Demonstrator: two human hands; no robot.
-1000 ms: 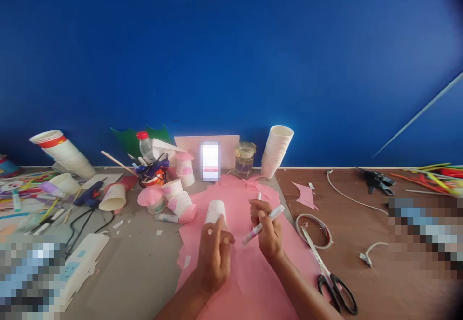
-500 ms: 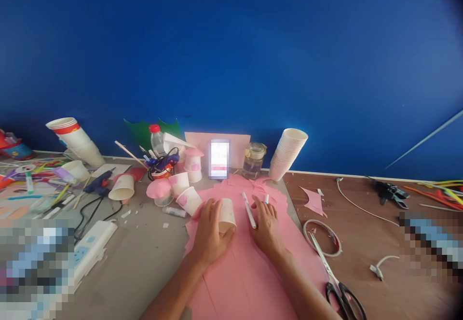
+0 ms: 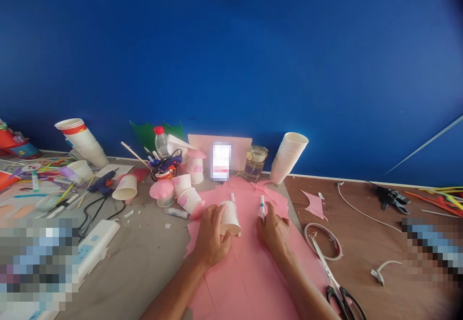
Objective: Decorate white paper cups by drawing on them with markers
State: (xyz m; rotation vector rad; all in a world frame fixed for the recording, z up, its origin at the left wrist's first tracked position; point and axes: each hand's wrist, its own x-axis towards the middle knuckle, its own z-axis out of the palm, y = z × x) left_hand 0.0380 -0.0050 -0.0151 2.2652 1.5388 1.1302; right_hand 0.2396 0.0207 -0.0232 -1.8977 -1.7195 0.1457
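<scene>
My left hand (image 3: 212, 237) is wrapped round a white paper cup (image 3: 230, 217), which lies tilted on the big pink paper sheet (image 3: 249, 276). A white marker (image 3: 233, 199) lies on the sheet just behind the cup. To the right, my right hand (image 3: 274, 233) rests on the pink sheet with its fingertips closed on a second white marker with a blue band (image 3: 262, 208), which points away from me.
Decorated pink-and-white cups (image 3: 183, 192) stand left of the sheet. At the blue wall are a stack of white cups (image 3: 288, 158), a glass jar (image 3: 255, 161) and a lit phone (image 3: 221, 160). Scissors (image 3: 342, 293) and a white ring (image 3: 323, 240) lie right; glue gun (image 3: 102, 184) and power strip (image 3: 94, 247) left.
My right hand put down the marker it was holding in the air and moved onto the other marker. My left hand lowered the cup onto the pink sheet.
</scene>
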